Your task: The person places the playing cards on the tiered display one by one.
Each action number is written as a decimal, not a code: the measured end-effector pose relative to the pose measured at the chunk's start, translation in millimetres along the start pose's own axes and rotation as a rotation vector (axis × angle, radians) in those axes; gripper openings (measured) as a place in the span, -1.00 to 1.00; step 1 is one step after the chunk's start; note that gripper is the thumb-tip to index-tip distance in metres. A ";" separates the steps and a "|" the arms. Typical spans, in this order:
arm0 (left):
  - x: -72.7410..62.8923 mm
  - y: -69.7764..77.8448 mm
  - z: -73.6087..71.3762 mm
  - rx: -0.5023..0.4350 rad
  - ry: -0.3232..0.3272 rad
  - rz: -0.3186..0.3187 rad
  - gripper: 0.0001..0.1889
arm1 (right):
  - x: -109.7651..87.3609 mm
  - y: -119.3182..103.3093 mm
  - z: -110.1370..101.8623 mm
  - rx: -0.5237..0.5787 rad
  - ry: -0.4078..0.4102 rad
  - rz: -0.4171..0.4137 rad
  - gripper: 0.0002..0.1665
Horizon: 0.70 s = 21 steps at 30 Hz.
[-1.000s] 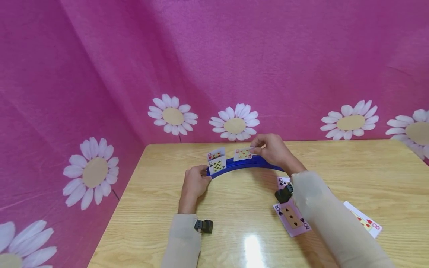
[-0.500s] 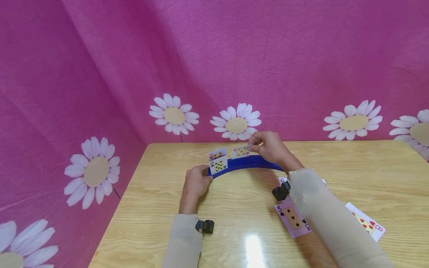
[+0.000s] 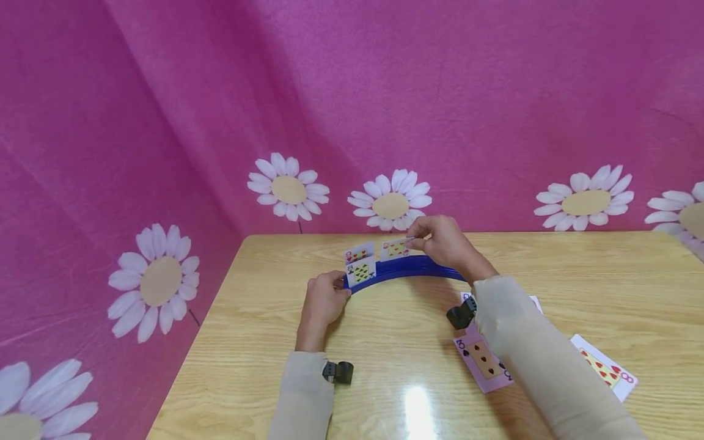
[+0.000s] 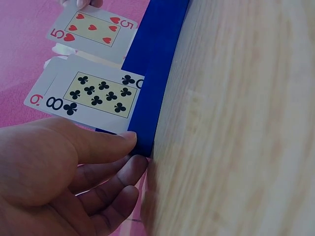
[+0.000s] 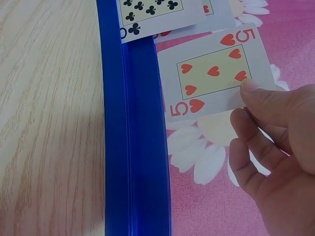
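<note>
My left hand [image 3: 326, 299] pinches the left end of a blue curved card holder [image 3: 415, 266], thumb in front and fingers behind. Upright at that end is an eight of clubs [image 4: 101, 93]; a red six [image 4: 37, 100] shows partly behind it. With thumb and fingers my right hand [image 3: 445, 241] pinches a five of hearts [image 5: 213, 73] by its upper edge. In the right wrist view the card's lower edge lies right at the holder's back rail, to the right of the eight of clubs.
On the wooden table [image 3: 396, 348], a spade card [image 3: 483, 362] and a queen [image 3: 465, 297] lie partly under the right forearm. Farther right is an eight of hearts [image 3: 605, 366]. A pink flowered cloth [image 3: 473, 110] hangs behind the table.
My right hand has shifted the five of hearts slightly left and up along the holder, then stayed nearly still. The left hand keeps its grip on the holder's end.
</note>
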<state>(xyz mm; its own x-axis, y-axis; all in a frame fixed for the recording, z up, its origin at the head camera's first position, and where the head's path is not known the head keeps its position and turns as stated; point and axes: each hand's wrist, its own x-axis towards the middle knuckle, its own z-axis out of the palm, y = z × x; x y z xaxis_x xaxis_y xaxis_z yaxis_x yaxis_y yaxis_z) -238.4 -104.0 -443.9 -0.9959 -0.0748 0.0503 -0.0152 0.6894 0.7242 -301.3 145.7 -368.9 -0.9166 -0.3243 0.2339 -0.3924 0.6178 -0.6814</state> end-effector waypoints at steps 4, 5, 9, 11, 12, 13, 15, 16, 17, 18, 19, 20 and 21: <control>-0.2 0.7 -0.6 -0.003 -0.008 -0.009 -0.63 | 0.8 0.1 0.0 0.002 -0.006 0.009 -0.93; -0.4 0.9 -0.7 -0.005 -0.009 -0.012 -0.63 | 0.9 0.3 0.1 0.001 -0.007 0.010 -0.93; -1.3 1.6 -1.4 -0.008 -0.016 -0.021 -0.62 | 1.4 1.6 1.0 0.000 -0.007 0.005 -0.87; -1.4 1.7 -1.6 -0.008 -0.015 -0.022 -0.63 | 1.9 2.5 1.5 -0.001 -0.007 0.003 -0.86; -1.4 1.9 -1.7 -0.009 -0.014 -0.023 -0.63 | 2.2 2.9 1.7 -0.001 -0.008 0.004 -0.85; -1.4 2.0 -1.7 -0.011 -0.016 -0.026 -0.62 | 2.6 3.1 1.9 -0.001 -0.010 0.005 -0.87; -1.3 1.9 -1.9 -0.011 -0.015 -0.024 -0.62 | 3.1 3.3 2.0 -0.002 -0.012 0.005 -0.89; -1.5 1.6 -1.6 -0.011 -0.014 -0.023 -0.62 | 3.1 3.3 2.2 -0.003 -0.015 0.006 -0.88; -1.4 1.3 -1.4 -0.012 -0.014 -0.024 -0.62 | 3.0 3.4 2.3 -0.003 -0.018 0.005 -0.88; -1.4 1.0 -1.2 -0.013 -0.014 -0.024 -0.62 | 3.0 3.4 2.4 -0.001 -0.019 0.007 -0.86; -1.2 0.5 -0.9 -0.013 -0.011 -0.019 -0.62 | 3.0 3.2 2.5 0.000 -0.019 0.001 -0.85; -0.9 -0.1 -0.6 -0.012 -0.005 -0.011 -0.63 | 3.1 3.2 2.5 0.000 -0.020 -0.005 -0.84; -0.9 -0.5 -0.3 -0.014 0.000 -0.006 -0.63 | 3.2 3.1 2.5 0.000 -0.021 -0.008 -0.82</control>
<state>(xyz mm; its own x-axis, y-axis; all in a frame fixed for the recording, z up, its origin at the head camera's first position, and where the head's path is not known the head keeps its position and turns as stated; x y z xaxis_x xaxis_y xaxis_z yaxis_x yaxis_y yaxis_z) -237.5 -104.6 -444.1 -0.9959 -0.0785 0.0459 -0.0198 0.6792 0.7337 -305.2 144.8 -372.0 -0.9116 -0.3441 0.2250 -0.3999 0.6147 -0.6799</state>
